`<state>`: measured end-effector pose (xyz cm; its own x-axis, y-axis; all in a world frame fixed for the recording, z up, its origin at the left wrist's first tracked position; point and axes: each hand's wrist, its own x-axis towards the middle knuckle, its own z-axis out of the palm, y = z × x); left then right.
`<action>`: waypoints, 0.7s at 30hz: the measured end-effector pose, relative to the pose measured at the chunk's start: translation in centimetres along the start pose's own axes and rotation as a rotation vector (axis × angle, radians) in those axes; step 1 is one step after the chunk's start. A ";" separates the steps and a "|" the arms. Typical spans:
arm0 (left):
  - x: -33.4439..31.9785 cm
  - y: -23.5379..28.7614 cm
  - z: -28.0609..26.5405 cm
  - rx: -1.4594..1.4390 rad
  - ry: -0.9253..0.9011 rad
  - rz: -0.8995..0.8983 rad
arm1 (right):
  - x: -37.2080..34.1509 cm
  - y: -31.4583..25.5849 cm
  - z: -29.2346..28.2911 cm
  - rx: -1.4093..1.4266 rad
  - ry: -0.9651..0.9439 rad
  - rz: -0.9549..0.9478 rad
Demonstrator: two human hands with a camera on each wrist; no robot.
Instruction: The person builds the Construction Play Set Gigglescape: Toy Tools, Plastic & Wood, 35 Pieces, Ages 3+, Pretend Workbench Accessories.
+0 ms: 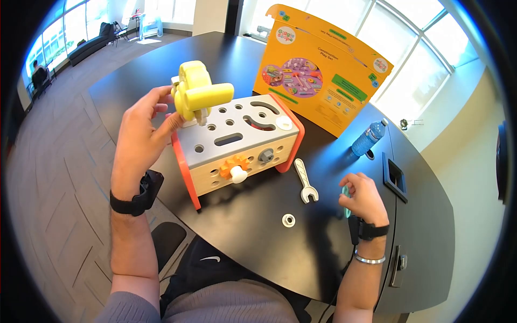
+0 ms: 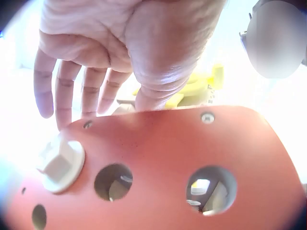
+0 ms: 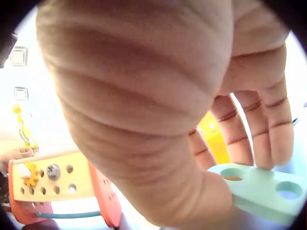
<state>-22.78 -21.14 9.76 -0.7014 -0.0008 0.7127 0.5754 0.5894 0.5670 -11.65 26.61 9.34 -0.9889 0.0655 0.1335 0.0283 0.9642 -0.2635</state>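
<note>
Yellow toy (image 1: 202, 92) is pinched by the left hand (image 1: 141, 132), the right hand (image 1: 366, 200) pinching a half-hidden mint strip (image 3: 261, 189).

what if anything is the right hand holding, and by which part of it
The right hand holds the mint strip by its edge, near one end.

From the head camera, right-hand fingers (image 1: 351, 180) partly hide the mint strip (image 1: 347, 212).

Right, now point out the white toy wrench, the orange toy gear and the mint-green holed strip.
White toy wrench (image 1: 303, 176): head view, on its handle.
Orange toy gear (image 1: 231, 163): head view, on its front face.
Mint-green holed strip (image 3: 260, 184): right wrist view, on the flat face between two holes.
</note>
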 end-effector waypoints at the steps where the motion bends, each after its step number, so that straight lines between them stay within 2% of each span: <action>1: -0.1 0.5 -0.5 0.002 0.005 -0.007 | -0.3 -0.9 -0.7 0.031 0.031 -0.038; 2: -0.1 1.3 -1.1 -0.023 0.026 -0.043 | -0.7 -2.0 -1.3 0.028 0.026 -0.047; 4: 0.0 2.9 -2.3 -0.046 0.057 -0.086 | -1.3 -4.7 -2.5 0.207 0.183 -0.311; 6: -0.1 4.2 -3.5 0.003 -0.092 -0.152 | -1.5 -7.0 -3.4 0.286 0.187 -0.406; 7: -0.2 4.3 -3.5 0.007 -0.079 -0.158 | -1.4 -8.0 -3.4 0.456 0.206 -0.460; 8: -0.3 4.4 -3.5 -0.029 -0.114 -0.064 | -1.3 -9.1 -3.4 0.631 0.224 -0.510; 9: -0.2 4.4 -3.5 -0.062 -0.150 0.034 | -1.0 -10.2 -3.5 0.688 0.226 -0.572; 10: -0.2 4.6 -3.6 -0.055 -0.142 0.037 | -0.4 -11.5 -3.1 0.690 0.228 -0.582; 12: -0.3 4.9 -3.8 -0.077 -0.223 0.091 | 1.2 -14.2 -2.0 0.890 0.205 -0.657; 13: -0.4 4.9 -3.9 -0.097 -0.246 0.088 | 2.3 -15.3 -1.5 0.909 0.179 -0.696; 14: -0.4 5.1 -4.0 -0.092 -0.243 0.098 | 3.0 -16.3 -1.2 0.849 0.135 -0.657; 16: -0.4 5.3 -4.1 -0.132 -0.320 0.074 | 5.2 -18.2 1.2 1.030 0.091 -0.694; 18: -0.4 5.0 -4.3 -0.114 -0.358 0.081 | 6.9 -19.4 3.2 1.022 0.106 -0.703; 19: -0.5 4.9 -4.4 -0.083 -0.394 0.075 | 7.3 -19.7 3.2 0.821 0.189 -0.732; 21: -0.5 4.7 -4.4 -0.047 -0.435 0.067 | 7.2 -19.9 3.4 0.743 0.172 -0.711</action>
<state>-17.91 -21.91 13.84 -0.7682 0.3822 0.5135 0.6367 0.5394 0.5510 -19.83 7.04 12.26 -0.7060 -0.3636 0.6078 -0.7076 0.3970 -0.5845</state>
